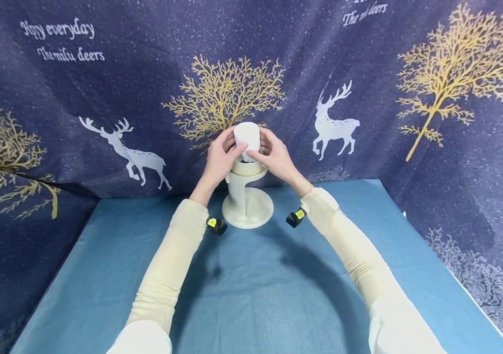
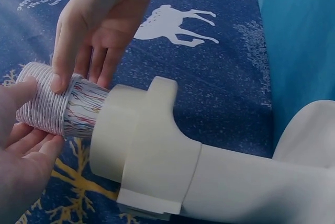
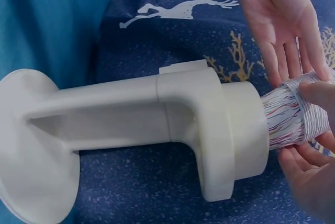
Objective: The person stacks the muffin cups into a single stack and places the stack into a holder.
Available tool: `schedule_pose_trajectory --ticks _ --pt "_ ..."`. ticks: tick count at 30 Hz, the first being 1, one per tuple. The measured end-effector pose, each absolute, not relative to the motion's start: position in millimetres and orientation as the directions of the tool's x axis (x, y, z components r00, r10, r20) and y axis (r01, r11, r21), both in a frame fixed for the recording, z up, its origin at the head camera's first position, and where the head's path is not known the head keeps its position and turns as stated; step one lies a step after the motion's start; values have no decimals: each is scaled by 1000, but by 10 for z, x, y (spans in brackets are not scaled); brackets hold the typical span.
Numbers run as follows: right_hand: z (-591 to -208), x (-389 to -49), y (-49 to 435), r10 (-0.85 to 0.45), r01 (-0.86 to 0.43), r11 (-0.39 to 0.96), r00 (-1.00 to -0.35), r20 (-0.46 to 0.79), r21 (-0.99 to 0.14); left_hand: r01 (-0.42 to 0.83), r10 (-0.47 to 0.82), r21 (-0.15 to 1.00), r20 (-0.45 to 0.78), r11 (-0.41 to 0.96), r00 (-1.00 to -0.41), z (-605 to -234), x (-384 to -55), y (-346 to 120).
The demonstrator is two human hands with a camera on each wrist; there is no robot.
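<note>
Between my two hands is a white cylinder [image 1: 248,133] wound with thin white cord around its upper part. In the left wrist view, a lower section with fine coloured streaks [image 2: 84,106] shows under the cord. My left hand [image 1: 222,157] holds the cylinder from the left, thumb on its near side. From the right, my right hand [image 1: 277,156] holds it the same way. The streaked end goes into the cream ring [image 3: 248,130] of a pale stand [image 1: 237,196]; how deep it sits is hidden.
The stand's round base [image 1: 260,211] rests on a blue tablecloth [image 1: 251,285] near the back edge. Close behind hangs a dark blue cloth [image 1: 145,88] printed with deer and trees. Small black wrist cameras [image 1: 296,217] hang below both forearms.
</note>
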State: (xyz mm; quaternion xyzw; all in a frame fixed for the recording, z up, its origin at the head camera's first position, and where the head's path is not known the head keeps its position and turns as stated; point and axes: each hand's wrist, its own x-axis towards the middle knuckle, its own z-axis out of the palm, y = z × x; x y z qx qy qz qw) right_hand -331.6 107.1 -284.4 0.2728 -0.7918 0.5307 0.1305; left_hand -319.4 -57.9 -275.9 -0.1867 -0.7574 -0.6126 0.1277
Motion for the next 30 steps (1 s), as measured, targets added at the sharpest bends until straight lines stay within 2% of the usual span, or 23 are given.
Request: schedule_pose_trajectory --ticks 9,16,30 --pt "-3122 -3599 1071 -248 -523 407 -852 461 -748 438 97 885 427 160 -899 -2962 -3398 -550" --pt "-3185 -3601 1047 -265 -567 488 -821 506 -664 434 62 864 433 256 -899 -3106 -3504 -563" --pt "-3184 -3613 1070 -302 -542 606 -834 462 -582 391 29 801 425 453 -905 -3111 -3504 -586"
